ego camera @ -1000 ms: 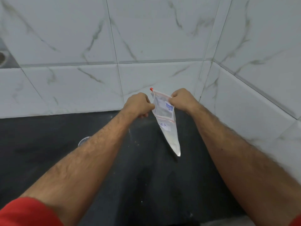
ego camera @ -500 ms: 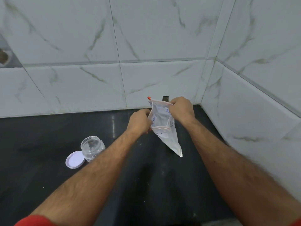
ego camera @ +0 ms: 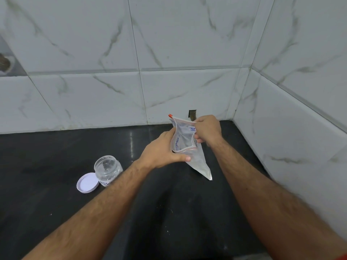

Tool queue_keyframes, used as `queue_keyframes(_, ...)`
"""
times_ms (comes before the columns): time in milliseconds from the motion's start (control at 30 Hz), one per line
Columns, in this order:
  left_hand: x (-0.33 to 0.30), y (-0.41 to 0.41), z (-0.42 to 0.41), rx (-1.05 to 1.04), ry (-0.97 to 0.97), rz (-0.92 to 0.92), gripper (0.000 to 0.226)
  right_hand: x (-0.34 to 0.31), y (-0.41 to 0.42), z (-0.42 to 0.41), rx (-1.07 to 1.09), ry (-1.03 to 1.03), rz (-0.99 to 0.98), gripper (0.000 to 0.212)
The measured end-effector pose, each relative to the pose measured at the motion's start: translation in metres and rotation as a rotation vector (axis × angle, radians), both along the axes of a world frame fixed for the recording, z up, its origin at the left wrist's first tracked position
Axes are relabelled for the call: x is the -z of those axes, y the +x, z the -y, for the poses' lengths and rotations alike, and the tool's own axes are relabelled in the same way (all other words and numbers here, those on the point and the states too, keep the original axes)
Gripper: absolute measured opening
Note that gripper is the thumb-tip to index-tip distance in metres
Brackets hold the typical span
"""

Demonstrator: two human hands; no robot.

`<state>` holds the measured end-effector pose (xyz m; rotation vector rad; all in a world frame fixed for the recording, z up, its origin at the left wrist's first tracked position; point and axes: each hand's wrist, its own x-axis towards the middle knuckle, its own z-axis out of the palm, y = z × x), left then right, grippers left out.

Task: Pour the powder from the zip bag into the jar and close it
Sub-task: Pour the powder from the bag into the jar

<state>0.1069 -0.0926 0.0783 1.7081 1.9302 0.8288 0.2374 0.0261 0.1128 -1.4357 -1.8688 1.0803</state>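
A clear zip bag [ego camera: 195, 158] with a red seal strip and white powder in its lower corner hangs above the black counter. Its mouth is pulled apart. My left hand [ego camera: 161, 150] grips the near side of the mouth, thumb under the rim. My right hand [ego camera: 207, 129] pinches the far side. An empty clear jar [ego camera: 107, 168] stands uncapped on the counter to the left, partly behind my left forearm. Its white lid [ego camera: 87, 182] lies upside down beside it.
The black counter [ego camera: 56, 212] runs to white marble-look tiled walls [ego camera: 187, 53] at the back and right, meeting in a corner. A small dark cutout [ego camera: 192, 114] sits in the back wall just behind the bag.
The bag's mouth has been pulled apart from shut. Both hands dropped lower toward the counter. The view tilted down, bringing the jar and lid into sight.
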Motion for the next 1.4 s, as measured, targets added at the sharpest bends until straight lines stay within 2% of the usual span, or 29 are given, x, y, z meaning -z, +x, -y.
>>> queue_keyframes(100,0.003,0.004,-0.002,-0.052,0.004,-0.074,0.107,0.000,-0.002,0.002,-0.011,-0.003,0.007,0.025)
queue_keyframes(300,0.009,0.007,-0.001,-0.158,0.064,-0.239,0.106,0.003,-0.004,0.005,-0.042,0.015,0.042,0.025)
queue_keyframes(500,0.010,0.010,0.005,-0.209,0.088,-0.286,0.072,0.007,-0.006,0.006,-0.063,0.010,0.043,0.028)
queue_keyframes(667,0.016,0.006,0.014,-0.338,0.109,-0.245,0.036,0.004,0.003,0.001,-0.108,0.068,0.149,0.026)
queue_keyframes(767,0.021,0.006,0.017,-0.431,0.125,-0.175,0.033,0.005,0.008,-0.001,-0.117,0.103,0.204,0.024)
queue_keyframes(867,0.022,0.003,0.014,-0.433,0.090,-0.089,0.060,0.007,0.009,-0.002,-0.135,0.133,0.229,0.022)
queue_keyframes(900,0.021,0.002,0.012,-0.405,0.066,-0.087,0.058,0.008,0.010,-0.003,-0.141,0.133,0.232,0.022)
queue_keyframes(933,0.022,-0.001,0.009,-0.374,0.045,-0.081,0.042,0.008,0.011,-0.004,-0.146,0.125,0.225,0.021)
queue_keyframes(967,0.022,-0.003,0.006,-0.355,0.024,-0.046,0.021,0.010,0.012,-0.007,-0.150,0.108,0.206,0.020)
queue_keyframes(1000,0.022,-0.006,0.004,-0.339,0.019,0.005,0.013,0.011,0.013,-0.010,-0.154,0.089,0.170,0.020)
queue_keyframes(1067,0.021,-0.011,-0.004,-0.311,0.024,0.082,0.016,0.015,0.016,-0.015,-0.162,0.046,0.051,0.026)
queue_keyframes(1133,0.014,-0.014,-0.012,-0.292,0.030,0.083,0.011,0.020,0.021,-0.020,-0.145,-0.016,-0.118,0.035)
queue_keyframes(1267,-0.006,-0.016,-0.035,-0.256,0.018,0.077,0.010,0.042,0.034,-0.031,0.067,-0.211,-0.408,0.040)
queue_keyframes(1333,-0.016,-0.016,-0.045,-0.206,0.003,0.079,0.014,0.061,0.042,-0.035,0.163,-0.323,-0.456,0.042)
queue_keyframes(1400,-0.027,-0.017,-0.053,-0.154,0.004,0.073,0.012,0.083,0.047,-0.036,0.185,-0.396,-0.408,0.040)
